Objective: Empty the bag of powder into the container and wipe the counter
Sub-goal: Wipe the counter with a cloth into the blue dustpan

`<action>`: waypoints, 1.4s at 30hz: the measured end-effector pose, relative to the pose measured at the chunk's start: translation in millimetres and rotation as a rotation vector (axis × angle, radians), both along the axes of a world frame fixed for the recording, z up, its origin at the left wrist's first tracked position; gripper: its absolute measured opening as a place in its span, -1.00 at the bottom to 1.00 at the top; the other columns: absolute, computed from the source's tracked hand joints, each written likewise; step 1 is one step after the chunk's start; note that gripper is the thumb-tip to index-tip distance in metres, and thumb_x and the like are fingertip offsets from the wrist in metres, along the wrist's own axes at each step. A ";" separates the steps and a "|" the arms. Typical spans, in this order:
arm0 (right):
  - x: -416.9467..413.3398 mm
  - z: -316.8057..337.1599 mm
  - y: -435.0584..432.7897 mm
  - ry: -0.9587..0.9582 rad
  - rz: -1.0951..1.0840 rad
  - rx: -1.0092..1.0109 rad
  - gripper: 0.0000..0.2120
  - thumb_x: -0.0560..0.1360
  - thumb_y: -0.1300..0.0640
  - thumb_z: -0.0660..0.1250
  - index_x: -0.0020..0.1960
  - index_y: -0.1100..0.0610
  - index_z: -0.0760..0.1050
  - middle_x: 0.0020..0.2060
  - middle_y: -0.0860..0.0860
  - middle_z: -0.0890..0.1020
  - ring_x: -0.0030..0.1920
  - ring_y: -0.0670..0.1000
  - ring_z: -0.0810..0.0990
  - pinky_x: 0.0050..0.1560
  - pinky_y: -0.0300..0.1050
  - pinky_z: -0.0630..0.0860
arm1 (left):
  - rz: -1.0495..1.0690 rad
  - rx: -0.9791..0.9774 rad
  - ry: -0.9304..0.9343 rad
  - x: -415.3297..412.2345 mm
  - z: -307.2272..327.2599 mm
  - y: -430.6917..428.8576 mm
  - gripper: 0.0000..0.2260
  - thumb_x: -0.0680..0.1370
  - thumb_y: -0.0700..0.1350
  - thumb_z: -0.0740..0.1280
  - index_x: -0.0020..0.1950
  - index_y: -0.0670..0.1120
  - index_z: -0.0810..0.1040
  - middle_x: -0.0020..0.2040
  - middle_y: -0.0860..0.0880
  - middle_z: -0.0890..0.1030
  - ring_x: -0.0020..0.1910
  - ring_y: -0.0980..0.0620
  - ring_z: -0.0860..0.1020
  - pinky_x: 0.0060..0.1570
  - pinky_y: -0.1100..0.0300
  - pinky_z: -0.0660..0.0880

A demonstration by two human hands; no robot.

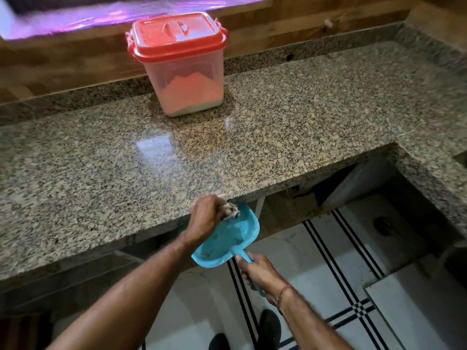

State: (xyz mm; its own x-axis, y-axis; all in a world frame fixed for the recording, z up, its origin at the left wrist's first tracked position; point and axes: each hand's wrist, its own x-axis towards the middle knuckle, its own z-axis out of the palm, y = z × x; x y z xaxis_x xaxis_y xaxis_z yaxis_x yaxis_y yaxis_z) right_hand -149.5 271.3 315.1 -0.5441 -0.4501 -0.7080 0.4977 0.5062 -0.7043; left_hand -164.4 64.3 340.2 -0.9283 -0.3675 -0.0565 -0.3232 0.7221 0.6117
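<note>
The person's left hand was bunched around a small crumpled cloth, fingers curled tight over it, right at the front edge of the counter. The cloth poked out of the fist and hung just over the lip of a turquoise plastic dustpan, which sat tilted just below the counter's edge. The right hand was wrapped round the dustpan's narrow handle, thumb laid along the top and the other fingers closed beneath. A thin reddish thread circled that wrist.

The counter was polished speckled granite, glossy enough to throw back patches of light. Well back on it, near the wooden wall, stood the container: a squarish translucent plastic tub with its red lid on. Through its wall I could see powder heaped in an uneven mound, filling roughly the lower half. Under the hands was a white tiled floor with dark stripes.
</note>
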 end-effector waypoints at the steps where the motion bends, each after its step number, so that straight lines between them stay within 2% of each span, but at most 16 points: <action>1: 0.1 0.8 1.2 -0.004 0.002 -0.005 -0.68 0.62 -0.12 0.29 0.15 0.13 0.55 -0.28 -0.04 0.50 -0.36 -0.13 0.42 -0.36 -0.26 0.40 | 0.023 0.052 0.011 1.9 1.8 -1.9 -0.85 0.57 -0.14 0.45 -0.21 -0.02 0.61 -0.27 0.13 0.58 -0.31 0.28 0.54 -0.34 0.47 0.41; 4: -0.1 0.7 4.0 -0.007 0.011 -0.015 -0.70 0.62 -0.12 0.29 0.14 0.11 0.54 -0.26 -0.04 0.51 -0.33 -0.12 0.43 -0.31 -0.24 0.42 | 0.208 0.144 0.093 -6.7 11.5 -21.7 -0.95 0.52 -0.07 0.51 -0.14 0.01 0.69 -0.23 0.09 0.65 -0.26 0.21 0.59 -0.35 0.43 0.41; 7: -1.8 -0.3 2.5 -0.010 0.016 -0.017 -0.69 0.61 -0.15 0.29 0.13 0.09 0.54 -0.25 -0.04 0.52 -0.31 -0.13 0.45 -0.28 -0.23 0.44 | 0.355 0.164 0.162 -26.0 13.0 -39.2 -0.84 0.49 -0.10 0.53 0.05 -0.06 0.68 -0.04 0.04 0.66 -0.07 0.09 0.61 -0.15 0.30 0.53; 10: -4.8 -3.0 2.1 -0.006 0.019 -0.028 -0.66 0.62 -0.13 0.30 0.16 0.13 0.55 -0.25 -0.05 0.51 -0.33 -0.15 0.45 -0.32 -0.27 0.43 | 0.405 0.138 0.181 -43.2 10.2 -41.1 -0.80 0.52 -0.18 0.48 0.13 -0.11 0.64 0.06 0.02 0.62 -0.01 0.10 0.59 -0.16 0.37 0.51; 13: -8.5 -8.8 7.2 0.017 0.035 -0.030 -0.66 0.64 -0.07 0.29 0.19 0.20 0.53 -0.24 -0.02 0.49 -0.35 -0.15 0.42 -0.33 -0.26 0.39 | 0.334 0.087 0.122 -49.0 -1.0 -40.3 -0.90 0.54 -0.12 0.47 0.03 -0.07 0.63 -0.01 0.08 0.59 -0.10 0.15 0.57 -0.27 0.42 0.50; 15: -10.3 -12.8 8.8 0.013 0.042 -0.030 -0.68 0.64 -0.05 0.29 0.15 0.22 0.53 -0.26 -0.01 0.47 -0.37 -0.15 0.40 -0.34 -0.23 0.36 | 0.216 0.031 0.047 -43.5 -12.1 -33.3 -0.88 0.51 0.01 0.49 -0.04 -0.01 0.68 -0.03 0.09 0.61 -0.06 0.13 0.58 -0.16 0.36 0.51; 17: -9.2 -16.1 7.8 0.012 0.053 -0.030 -0.77 0.63 -0.05 0.30 0.06 0.13 0.54 -0.30 -0.04 0.46 -0.40 -0.15 0.39 -0.37 -0.25 0.35 | 0.172 -0.003 0.011 -36.0 -22.5 -24.7 -0.81 0.48 0.05 0.51 0.02 -0.01 0.69 0.00 0.09 0.61 -0.05 0.20 0.52 -0.11 0.39 0.43; 19: -5.2 -19.2 5.3 0.008 0.057 -0.023 -0.81 0.62 -0.05 0.31 0.00 0.07 0.53 -0.33 -0.05 0.47 -0.42 -0.15 0.39 -0.39 -0.26 0.35 | 0.175 0.024 0.002 -31.8 -26.4 -19.1 -0.76 0.51 -0.05 0.51 0.12 -0.09 0.65 0.05 0.05 0.61 -0.15 0.30 0.49 -0.21 0.47 0.39; 21: -1.3 -21.2 3.0 -0.001 0.069 -0.022 -0.75 0.61 -0.07 0.31 0.03 0.12 0.54 -0.33 -0.04 0.48 -0.41 -0.14 0.41 -0.38 -0.23 0.36 | 0.189 0.111 0.017 -34.8 -24.8 -22.2 -0.80 0.55 -0.19 0.47 0.15 -0.20 0.63 0.09 -0.05 0.64 -0.23 0.35 0.53 -0.21 0.52 0.45; 24: 0.6 -21.1 3.6 -0.004 0.090 -0.007 -0.70 0.60 -0.09 0.31 0.09 0.16 0.55 -0.30 -0.04 0.50 -0.39 -0.13 0.42 -0.36 -0.22 0.38 | 0.180 0.138 -0.034 -42.1 -19.8 -31.6 -0.77 0.50 -0.16 0.51 0.15 -0.15 0.67 0.07 -0.05 0.69 -0.18 0.26 0.59 -0.29 0.45 0.50; 27: -0.1 -19.8 6.9 -0.004 0.089 -0.005 -0.72 0.60 -0.10 0.32 0.06 0.13 0.55 -0.29 -0.04 0.50 -0.39 -0.13 0.42 -0.35 -0.21 0.37 | 0.176 0.119 -0.051 -35.4 -8.4 -29.9 -0.80 0.48 -0.10 0.54 0.08 -0.09 0.71 -0.05 0.03 0.69 -0.18 0.23 0.55 -0.32 0.45 0.36; 29: -1.0 -18.8 7.0 -0.014 0.079 -0.007 -0.75 0.59 -0.12 0.32 0.02 0.08 0.53 -0.30 -0.05 0.49 -0.39 -0.13 0.41 -0.36 -0.20 0.37 | 0.157 0.084 0.021 -19.2 -1.2 -19.7 -0.87 0.47 -0.13 0.54 0.00 -0.07 0.72 -0.13 0.08 0.64 -0.20 0.25 0.53 -0.26 0.42 0.44; 31: -2.4 -16.5 4.7 -0.029 0.066 -0.013 -0.72 0.60 -0.11 0.32 0.06 0.11 0.53 -0.30 -0.05 0.49 -0.40 -0.13 0.40 -0.36 -0.19 0.36 | 0.105 -0.011 0.077 -0.1 0.3 -2.6 -0.90 0.46 -0.13 0.53 -0.05 -0.07 0.73 -0.11 0.08 0.60 -0.14 0.16 0.52 -0.13 0.28 0.51; 34: -3.9 -10.3 1.8 -0.028 0.075 -0.018 -0.69 0.62 -0.09 0.29 0.12 0.16 0.53 -0.29 -0.04 0.49 -0.39 -0.14 0.40 -0.34 -0.20 0.36 | 0.026 -0.082 0.030 20.9 -5.7 16.2 -0.96 0.48 -0.12 0.52 -0.10 -0.07 0.73 -0.11 0.08 0.56 -0.11 0.11 0.45 -0.17 0.27 0.48; 38: -7.6 -4.4 4.7 -0.012 0.091 -0.034 -0.68 0.63 -0.09 0.29 0.15 0.16 0.55 -0.27 -0.03 0.50 -0.38 -0.14 0.41 -0.34 -0.22 0.38 | 0.093 -0.050 0.057 24.6 -5.4 5.3 -0.93 0.50 -0.14 0.51 -0.04 -0.08 0.72 -0.09 0.05 0.55 -0.11 0.12 0.46 -0.18 0.36 0.36; 42: -8.5 -7.4 7.3 -0.012 0.111 -0.036 -0.70 0.62 -0.12 0.29 0.14 0.10 0.55 -0.27 -0.05 0.50 -0.36 -0.15 0.42 -0.32 -0.23 0.40 | 0.293 -0.072 0.152 4.2 20.1 -30.7 -0.87 0.51 -0.16 0.49 0.05 -0.09 0.70 -0.09 0.02 0.52 -0.10 0.06 0.45 -0.23 0.36 0.32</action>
